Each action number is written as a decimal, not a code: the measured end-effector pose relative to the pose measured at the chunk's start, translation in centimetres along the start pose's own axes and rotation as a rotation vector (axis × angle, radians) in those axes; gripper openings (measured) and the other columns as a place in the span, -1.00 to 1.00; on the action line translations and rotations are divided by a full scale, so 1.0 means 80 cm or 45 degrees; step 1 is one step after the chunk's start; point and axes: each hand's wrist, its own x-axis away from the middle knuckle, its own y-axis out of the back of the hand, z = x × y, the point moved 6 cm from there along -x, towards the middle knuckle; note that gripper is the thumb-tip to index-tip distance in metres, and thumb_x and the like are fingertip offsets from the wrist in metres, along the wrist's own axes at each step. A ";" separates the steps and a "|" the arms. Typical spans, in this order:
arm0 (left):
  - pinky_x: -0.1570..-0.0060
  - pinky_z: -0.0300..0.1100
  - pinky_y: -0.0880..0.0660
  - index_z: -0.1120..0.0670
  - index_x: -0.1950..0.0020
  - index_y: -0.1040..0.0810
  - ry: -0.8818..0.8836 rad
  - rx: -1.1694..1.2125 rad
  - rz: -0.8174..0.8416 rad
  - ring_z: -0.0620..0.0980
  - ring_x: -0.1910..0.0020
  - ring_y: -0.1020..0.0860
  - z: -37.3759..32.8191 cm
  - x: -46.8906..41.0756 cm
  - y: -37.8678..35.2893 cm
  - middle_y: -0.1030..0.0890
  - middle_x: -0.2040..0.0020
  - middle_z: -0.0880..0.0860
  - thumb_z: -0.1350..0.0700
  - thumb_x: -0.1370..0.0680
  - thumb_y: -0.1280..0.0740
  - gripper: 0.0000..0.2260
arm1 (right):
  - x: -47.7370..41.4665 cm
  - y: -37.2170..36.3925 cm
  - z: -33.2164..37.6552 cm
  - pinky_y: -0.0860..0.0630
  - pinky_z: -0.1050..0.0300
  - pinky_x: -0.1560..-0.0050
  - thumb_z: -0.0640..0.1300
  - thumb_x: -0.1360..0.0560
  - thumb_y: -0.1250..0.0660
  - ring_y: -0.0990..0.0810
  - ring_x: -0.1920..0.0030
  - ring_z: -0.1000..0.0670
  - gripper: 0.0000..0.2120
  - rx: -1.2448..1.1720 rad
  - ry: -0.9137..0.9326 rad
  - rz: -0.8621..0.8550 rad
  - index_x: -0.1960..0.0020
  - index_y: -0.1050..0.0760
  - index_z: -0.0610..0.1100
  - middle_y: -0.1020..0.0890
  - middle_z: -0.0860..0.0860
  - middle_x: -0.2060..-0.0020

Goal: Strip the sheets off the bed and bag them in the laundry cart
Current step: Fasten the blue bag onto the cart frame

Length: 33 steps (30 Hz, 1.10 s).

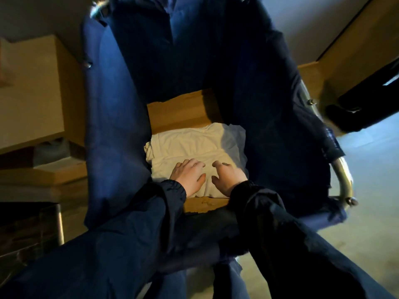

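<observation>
Nearest, dark sleeves (129, 244) reach in from 6 o'clock. The left hand (188, 177) and right hand (229, 179) lie side by side, fingers spread, pressing on the white sheets (194, 143) and gripping nothing. The sheets lie at the bottom of the blue laundry cart (121, 126), with a brown board (179, 113) showing at 12 o'clock. Bagging seems nearly finished; next the hands should lift out without dragging cloth.

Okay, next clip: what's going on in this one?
A person leans over the blue laundry cart, both arms inside. The left hand and right hand rest on a bundle of white sheets lying on its brown bottom panel. The sheets are already in; neither hand grips them.
</observation>
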 end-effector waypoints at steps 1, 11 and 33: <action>-0.30 -0.03 -0.26 0.03 -0.40 -0.37 -0.016 0.001 -0.006 0.04 -0.36 -0.33 -0.016 0.001 0.003 -0.41 -0.37 0.02 0.00 -0.61 -0.15 -0.63 | 0.011 0.011 -0.012 -0.43 -0.02 -0.12 -0.05 -0.59 -0.17 -0.53 -0.17 -0.19 -0.59 0.011 -0.017 -0.023 -0.41 -0.27 -0.11 -0.53 -0.12 -0.23; -0.16 -0.08 -0.36 0.05 -0.33 -0.44 -0.090 0.049 -0.131 0.07 -0.23 -0.45 -0.224 -0.005 0.023 -0.50 -0.26 0.04 0.02 -0.61 -0.17 -0.69 | 0.117 0.119 -0.178 -0.35 0.00 -0.07 -0.06 -0.54 -0.18 -0.52 -0.14 -0.18 -0.73 0.083 -0.141 -0.465 -0.18 -0.45 -0.12 -0.57 -0.10 -0.11; -0.02 -0.20 -0.40 0.03 -0.30 -0.45 0.181 0.625 -0.180 0.03 -0.12 -0.49 -0.401 -0.180 0.038 -0.55 -0.15 0.07 -0.10 -0.50 -0.39 -0.57 | 0.072 0.165 -0.378 -0.48 0.19 -0.03 -0.25 -0.50 -0.33 -0.60 -0.05 -0.05 -0.74 -1.082 -0.344 -0.425 -0.18 -0.56 -0.11 -0.63 -0.01 0.01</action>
